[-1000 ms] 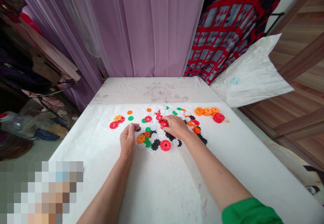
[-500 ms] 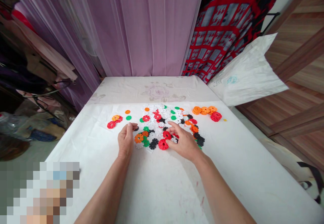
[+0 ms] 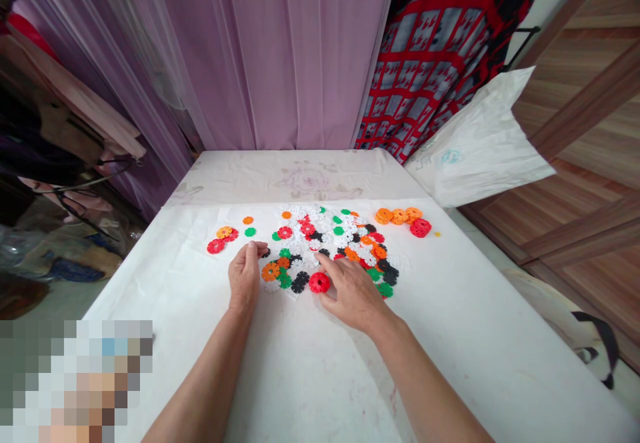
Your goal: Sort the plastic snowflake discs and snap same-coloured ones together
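Many flat, notched flower-shaped plastic discs in white (image 3: 296, 271), black (image 3: 300, 282), green, orange (image 3: 271, 271) and red lie spread over the white-covered table. My right hand (image 3: 355, 293) holds a rounded red cluster of flower discs (image 3: 319, 283) with a dark central hole, between thumb and bent fingers; its index finger reaches out above. At the left edge of the spread, my left hand (image 3: 244, 275) is closed, thumb pressed to the fingers. What it pinches, if anything, is hidden. A black disc (image 3: 266, 253) shows right by its fingertips.
To the left are red discs (image 3: 215, 246), with an orange one (image 3: 248, 220) and a green one (image 3: 250, 231) nearby. Joined orange discs (image 3: 399, 216) and a red cluster (image 3: 421, 228) sit at the right. A white bag (image 3: 480, 146) stands beyond the table's right edge.
Two red pieces showed apart at my right hand; now one red cluster shows there. The right hand has shifted slightly left and down. My left hand keeps its closed pose.
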The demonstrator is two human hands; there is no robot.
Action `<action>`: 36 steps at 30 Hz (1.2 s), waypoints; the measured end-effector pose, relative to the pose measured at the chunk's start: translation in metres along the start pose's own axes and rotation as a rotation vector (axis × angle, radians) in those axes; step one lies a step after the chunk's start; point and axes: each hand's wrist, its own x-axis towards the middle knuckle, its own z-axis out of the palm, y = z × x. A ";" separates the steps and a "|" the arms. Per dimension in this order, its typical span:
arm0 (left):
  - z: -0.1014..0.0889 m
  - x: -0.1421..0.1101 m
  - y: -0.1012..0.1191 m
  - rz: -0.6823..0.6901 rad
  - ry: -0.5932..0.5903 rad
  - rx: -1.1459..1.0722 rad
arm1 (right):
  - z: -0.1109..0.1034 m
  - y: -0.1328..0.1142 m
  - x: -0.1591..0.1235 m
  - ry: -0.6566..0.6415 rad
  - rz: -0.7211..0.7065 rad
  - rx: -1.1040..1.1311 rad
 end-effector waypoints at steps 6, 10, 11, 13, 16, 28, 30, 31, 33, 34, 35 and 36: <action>-0.001 0.000 -0.002 -0.008 0.001 -0.001 | 0.002 -0.001 0.000 -0.007 0.010 -0.020; -0.001 0.001 -0.002 -0.009 0.005 -0.002 | 0.001 0.001 -0.002 -0.014 0.010 0.009; -0.001 0.001 -0.002 -0.008 0.002 0.000 | 0.001 0.002 -0.002 -0.022 0.014 0.019; -0.001 0.001 -0.001 -0.007 -0.005 0.005 | 0.002 0.005 -0.003 -0.046 0.020 0.040; -0.001 0.000 0.000 -0.007 -0.005 0.009 | 0.006 0.008 -0.004 -0.056 0.020 0.068; -0.001 0.000 -0.002 -0.009 -0.002 0.002 | 0.010 0.008 -0.001 -0.068 0.054 0.056; -0.001 0.000 -0.002 -0.011 0.001 -0.004 | 0.009 0.008 -0.003 -0.060 0.057 0.068; -0.001 0.000 -0.002 -0.013 0.001 -0.006 | 0.008 0.008 -0.003 -0.056 0.062 0.086; -0.001 0.000 -0.002 -0.016 0.004 -0.010 | 0.005 0.011 -0.001 -0.043 0.067 0.142; 0.000 0.000 -0.003 -0.018 0.005 -0.013 | 0.003 0.013 0.002 -0.028 0.062 0.169; 0.000 0.001 -0.003 -0.020 0.005 -0.015 | 0.002 0.016 0.006 -0.005 0.049 0.188; 0.000 0.001 -0.004 -0.021 0.007 -0.017 | 0.001 0.019 0.013 0.023 0.030 0.199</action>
